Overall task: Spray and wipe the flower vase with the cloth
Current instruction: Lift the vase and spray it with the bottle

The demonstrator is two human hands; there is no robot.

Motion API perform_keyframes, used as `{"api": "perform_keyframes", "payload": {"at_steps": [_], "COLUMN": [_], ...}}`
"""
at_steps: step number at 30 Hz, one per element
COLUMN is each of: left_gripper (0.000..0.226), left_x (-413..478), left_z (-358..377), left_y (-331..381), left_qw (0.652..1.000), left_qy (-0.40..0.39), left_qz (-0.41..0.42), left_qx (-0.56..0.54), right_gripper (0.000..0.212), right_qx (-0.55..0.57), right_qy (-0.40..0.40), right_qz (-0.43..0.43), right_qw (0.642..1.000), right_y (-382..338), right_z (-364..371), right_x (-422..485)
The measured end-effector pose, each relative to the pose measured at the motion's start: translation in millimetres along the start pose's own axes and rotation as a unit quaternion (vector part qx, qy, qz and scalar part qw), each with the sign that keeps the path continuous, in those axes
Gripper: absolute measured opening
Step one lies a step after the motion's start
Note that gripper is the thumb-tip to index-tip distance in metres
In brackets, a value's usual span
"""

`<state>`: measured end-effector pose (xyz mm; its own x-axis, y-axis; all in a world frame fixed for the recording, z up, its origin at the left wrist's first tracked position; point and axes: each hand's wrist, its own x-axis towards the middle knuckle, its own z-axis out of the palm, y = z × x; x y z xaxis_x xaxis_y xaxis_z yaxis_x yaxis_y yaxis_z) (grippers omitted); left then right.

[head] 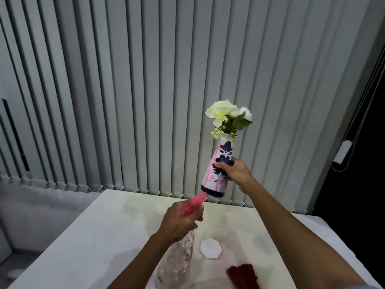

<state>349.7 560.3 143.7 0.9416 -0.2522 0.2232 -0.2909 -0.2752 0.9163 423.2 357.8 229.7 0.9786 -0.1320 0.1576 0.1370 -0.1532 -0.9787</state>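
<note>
My right hand grips a white vase with blue and pink flower patterns around its middle and holds it tilted in the air above the table's far edge. White flowers stick out of its neck. My left hand is closed on a clear spray bottle with a pink trigger head. The nozzle points up at the vase's dark blue base, almost touching it. A dark red cloth lies on the table near the bottom edge, under my right forearm.
A white hexagonal coaster lies on the white table between my arms. Grey vertical blinds hang behind the table. A dark opening with a blind cord is at the right.
</note>
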Motion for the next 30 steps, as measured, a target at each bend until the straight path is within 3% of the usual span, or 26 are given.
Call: {"api": "perform_keyframes", "payload": {"at_steps": [3, 8, 11, 15, 19, 22, 27, 30], "left_gripper": [0.035, 0.030, 0.029, 0.020, 0.019, 0.030, 0.032, 0.033], "left_x": [6, 24, 33, 37, 30, 29, 25, 21], "left_z": [0, -17, -18, -35, -58, -56, -44, -40], "left_y": [13, 45, 62, 64, 58, 47, 19, 15], "left_qw": [0.999, 0.998, 0.997, 0.997, 0.986, 0.988, 0.986, 0.985], "left_qy": [0.018, 0.030, 0.041, 0.043, -0.046, -0.054, -0.070, -0.089], "left_qz": [0.016, 0.061, 0.063, 0.052, 0.036, 0.008, -0.008, 0.000], "left_qx": [0.032, 0.009, 0.015, -0.032, -0.154, -0.143, -0.150, -0.147], "right_gripper": [0.024, 0.036, 0.031, 0.024, 0.073, 0.074, 0.067, 0.083], "right_qx": [-0.027, -0.141, -0.149, -0.070, 0.081, 0.132, 0.139, 0.130], "right_qy": [-0.010, 0.010, -0.008, -0.096, -0.207, -0.268, -0.247, -0.205], "right_qz": [-0.002, -0.025, -0.043, -0.044, -0.009, -0.012, -0.012, 0.002], "right_qw": [1.000, 0.990, 0.988, 0.992, 0.975, 0.954, 0.959, 0.970], "right_y": [7, 26, 30, 26, 23, 16, 8, 11], "right_z": [0, 4, 9, -7, -35, -44, -49, -50], "right_x": [-3, -11, -17, -21, -17, -16, -10, -1]}}
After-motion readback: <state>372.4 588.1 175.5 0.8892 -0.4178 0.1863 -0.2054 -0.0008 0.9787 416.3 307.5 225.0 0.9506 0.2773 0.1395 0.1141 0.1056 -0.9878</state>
